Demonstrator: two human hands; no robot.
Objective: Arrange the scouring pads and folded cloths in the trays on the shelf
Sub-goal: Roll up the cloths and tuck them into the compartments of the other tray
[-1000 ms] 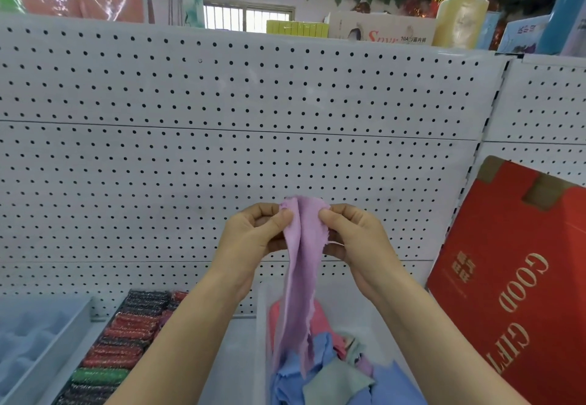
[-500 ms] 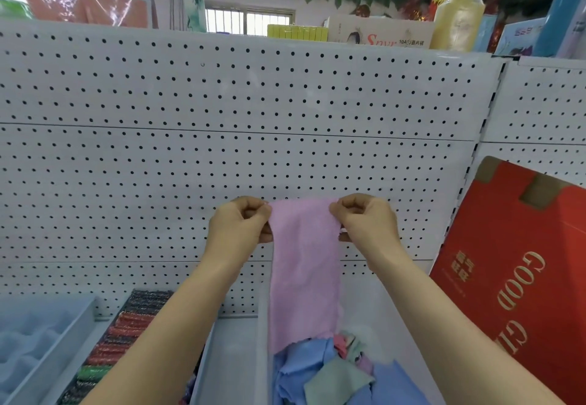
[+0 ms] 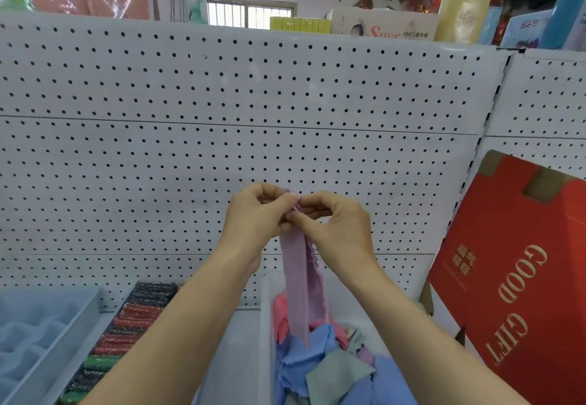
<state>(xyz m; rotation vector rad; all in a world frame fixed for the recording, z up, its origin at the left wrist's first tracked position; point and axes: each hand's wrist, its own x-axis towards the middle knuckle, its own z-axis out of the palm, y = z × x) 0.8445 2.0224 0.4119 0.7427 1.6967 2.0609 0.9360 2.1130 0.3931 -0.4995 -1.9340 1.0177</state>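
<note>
Folding is advancing: left hand (image 3: 257, 219) and right hand (image 3: 344, 230), apart earlier, are now pinching the lilac cloth (image 3: 298, 278) doubled lengthwise between them.

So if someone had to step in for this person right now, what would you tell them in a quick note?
Left hand and right hand: both pinch the top edge of the lilac cloth, held up with their fingertips together.
The cloth hangs doubled lengthwise, its lower end down at the heap of loose cloths in the white tray.
Scouring pads lie in a row to the left.
Done: pads lined up. Left: finish folding this cloth, then fold the heap.
</note>
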